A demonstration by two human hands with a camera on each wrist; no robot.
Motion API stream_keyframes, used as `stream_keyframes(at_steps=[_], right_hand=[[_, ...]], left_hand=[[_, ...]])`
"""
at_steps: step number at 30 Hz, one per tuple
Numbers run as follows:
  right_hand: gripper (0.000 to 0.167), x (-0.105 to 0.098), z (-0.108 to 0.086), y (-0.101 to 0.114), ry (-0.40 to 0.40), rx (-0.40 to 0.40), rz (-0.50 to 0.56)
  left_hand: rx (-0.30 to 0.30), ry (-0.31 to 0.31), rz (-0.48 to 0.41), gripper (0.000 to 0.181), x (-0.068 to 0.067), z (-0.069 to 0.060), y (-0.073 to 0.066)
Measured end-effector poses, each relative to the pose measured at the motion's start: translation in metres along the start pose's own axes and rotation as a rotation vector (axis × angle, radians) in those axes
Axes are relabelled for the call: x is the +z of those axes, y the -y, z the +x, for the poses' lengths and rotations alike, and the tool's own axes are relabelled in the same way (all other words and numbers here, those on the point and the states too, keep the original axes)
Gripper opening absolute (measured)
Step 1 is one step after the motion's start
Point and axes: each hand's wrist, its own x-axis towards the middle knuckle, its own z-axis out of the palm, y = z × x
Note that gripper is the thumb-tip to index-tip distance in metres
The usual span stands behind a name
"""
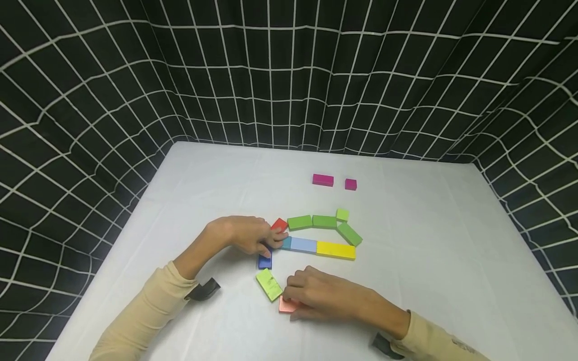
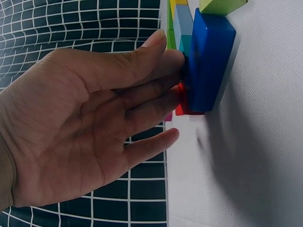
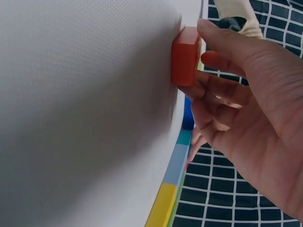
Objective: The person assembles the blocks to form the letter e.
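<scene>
In the head view my left hand (image 1: 250,234) lies over the left end of a block outline. Its fingertips touch near a red block (image 1: 280,224) and a teal block (image 1: 286,243), and its thumb is at a blue block (image 1: 265,261). The left wrist view shows the fingers fairly straight, beside the tall-looking blue block (image 2: 211,61). My right hand (image 1: 322,296) pinches a salmon-orange block (image 1: 287,305) between thumb and fingers. In the right wrist view this orange block (image 3: 185,56) lies against the white surface. A lime block (image 1: 269,285) lies just left of it.
A light blue block (image 1: 303,244) and a yellow block (image 1: 336,250) continue the row. Green blocks (image 1: 324,221) arch above it, with a small lime cube (image 1: 342,215). Two magenta blocks (image 1: 323,180) sit farther back on the white table (image 1: 429,225). Dark grid curtains (image 1: 289,75) surround it.
</scene>
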Motion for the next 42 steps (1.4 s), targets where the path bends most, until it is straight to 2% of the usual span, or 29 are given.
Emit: stream_keyframes(at_steps=[8, 12, 18, 24, 31, 38, 42], right_hand=[[0.024, -0.001, 0.0, 0.0, -0.011, 0.02, -0.01], [0.025, -0.001, 0.001, 0.0, -0.004, 0.023, 0.003], [0.02, -0.003, -0.001, -0.001, -0.056, 0.028, -0.023], [0.019, -0.016, -0.004, -0.008, -0.091, 0.08, -0.026], [0.023, -0.043, -0.009, -0.036, -0.16, 0.18, -0.063], [0.03, -0.071, -0.013, -0.075, -0.187, 0.397, -0.022], [0.03, -0.081, -0.013, -0.108, -0.195, 0.457, -0.001]], left_hand=[[-0.029, 0.002, 0.005, 0.057, 0.0, 0.0, 0.0], [-0.019, -0.001, 0.013, 0.058, 0.0, 0.0, -0.001], [0.003, -0.003, 0.033, 0.057, 0.0, -0.001, -0.001], [-0.004, -0.001, 0.043, 0.057, -0.001, -0.001, -0.001], [-0.013, 0.008, 0.052, 0.056, -0.002, -0.002, -0.003], [-0.013, 0.019, 0.076, 0.056, -0.001, -0.001, -0.003], [-0.012, 0.017, 0.077, 0.057, -0.001, -0.001, -0.003]])
